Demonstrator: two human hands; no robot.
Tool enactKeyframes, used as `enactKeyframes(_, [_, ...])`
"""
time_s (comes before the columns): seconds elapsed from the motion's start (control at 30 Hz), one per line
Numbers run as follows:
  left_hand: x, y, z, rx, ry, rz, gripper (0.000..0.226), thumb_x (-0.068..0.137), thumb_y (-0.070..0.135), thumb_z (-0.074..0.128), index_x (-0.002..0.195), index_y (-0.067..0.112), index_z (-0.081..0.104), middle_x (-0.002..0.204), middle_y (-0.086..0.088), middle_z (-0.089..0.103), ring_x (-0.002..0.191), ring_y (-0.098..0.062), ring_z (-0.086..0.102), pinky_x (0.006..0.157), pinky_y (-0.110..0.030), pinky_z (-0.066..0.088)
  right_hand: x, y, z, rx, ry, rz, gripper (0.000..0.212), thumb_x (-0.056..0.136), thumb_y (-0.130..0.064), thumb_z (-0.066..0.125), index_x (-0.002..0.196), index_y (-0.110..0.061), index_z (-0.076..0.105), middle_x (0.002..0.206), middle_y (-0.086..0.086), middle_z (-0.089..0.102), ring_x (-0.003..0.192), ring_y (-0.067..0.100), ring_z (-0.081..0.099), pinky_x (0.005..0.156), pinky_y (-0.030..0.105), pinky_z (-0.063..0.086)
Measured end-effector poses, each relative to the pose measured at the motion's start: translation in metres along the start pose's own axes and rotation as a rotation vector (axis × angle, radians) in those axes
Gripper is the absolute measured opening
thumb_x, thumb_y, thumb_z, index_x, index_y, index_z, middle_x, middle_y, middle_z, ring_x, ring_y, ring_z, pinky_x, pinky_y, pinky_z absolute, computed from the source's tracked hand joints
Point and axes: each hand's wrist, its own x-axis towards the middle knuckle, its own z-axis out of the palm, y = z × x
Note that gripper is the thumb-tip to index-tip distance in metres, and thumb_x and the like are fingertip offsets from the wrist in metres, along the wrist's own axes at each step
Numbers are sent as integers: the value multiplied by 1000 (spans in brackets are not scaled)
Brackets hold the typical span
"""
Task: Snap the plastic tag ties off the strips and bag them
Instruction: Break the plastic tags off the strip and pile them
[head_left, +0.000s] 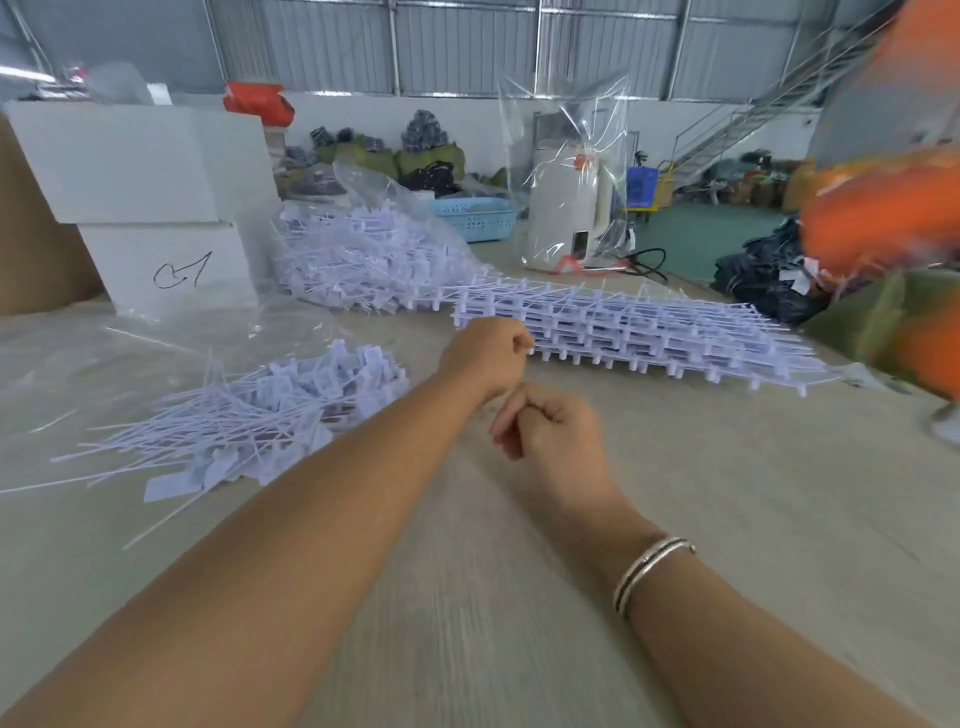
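1. Left hand (485, 356), fingers curled, pinches the near left end of the stacked strips (639, 332) on the desk (467, 597).
2. Right hand (550, 428) is fisted just beside it, gripping nothing visible.
3. Loose ties (249, 421) lie piled left; bag (384, 234) of strips behind.

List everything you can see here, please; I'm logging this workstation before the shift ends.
stacked tie strips: one stack, pale lilac, table centre-right
loose ties: one pile, pale lilac, table left
bagged ties: one heap in clear plastic, behind the loose pile
white boxes: two, stacked, far left
white appliance: one, in a clear bag, table's far edge
basket: one, light blue, behind the bagged ties
bracelet: one, silver, right wrist
left hand: fingers curled at the strip stack's near end
right hand: fingers curled, contents unclear
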Motion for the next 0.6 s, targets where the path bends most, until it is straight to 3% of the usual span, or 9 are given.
enactKeyframes(0.1, [18, -1, 19, 134, 138, 127, 24, 94, 17, 50, 113, 22, 62, 120, 3, 56, 101, -20, 59, 77, -33, 46, 14, 11, -2, 43, 82, 100, 47, 76, 14, 34, 49, -16, 57, 49, -2, 52, 48, 10, 44, 52, 23, 35])
enactKeyframes(0.23, [34, -2, 35, 188, 191, 262, 39, 93, 9, 45, 130, 20, 47, 132, 0, 49, 98, -26, 60, 73, -38, 48, 21, 20, 5, 71, 72, 119, 48, 77, 12, 37, 49, -22, 57, 49, -6, 54, 47, 4, 47, 51, 18, 37])
enactKeyframes(0.37, [40, -1, 40, 233, 254, 267, 44, 94, 19, 46, 137, 19, 41, 121, -7, 51, 94, -26, 57, 68, -38, 49, 23, 25, 6, 106, 75, 127, 52, 77, 11, 38, 44, -24, 57, 47, -8, 54, 46, 3, 48, 52, 20, 36])
enactKeyframes(0.5, [43, 4, 36, 339, 255, 269, 27, 97, 20, 44, 114, 10, 62, 103, -8, 52, 92, -26, 54, 71, -38, 45, 22, 24, 6, 125, 89, 124, 50, 77, 11, 38, 47, -25, 56, 49, -4, 54, 48, 5, 48, 57, 24, 37])
enactKeyframes(0.6, [41, 3, 29, 367, 339, 331, 17, 90, 11, 54, 101, 10, 66, 100, -8, 56, 94, -27, 53, 77, -36, 33, 20, 19, 4, 126, 83, 124, 47, 77, 11, 38, 50, -22, 57, 53, -2, 54, 52, 7, 49, 58, 24, 38])
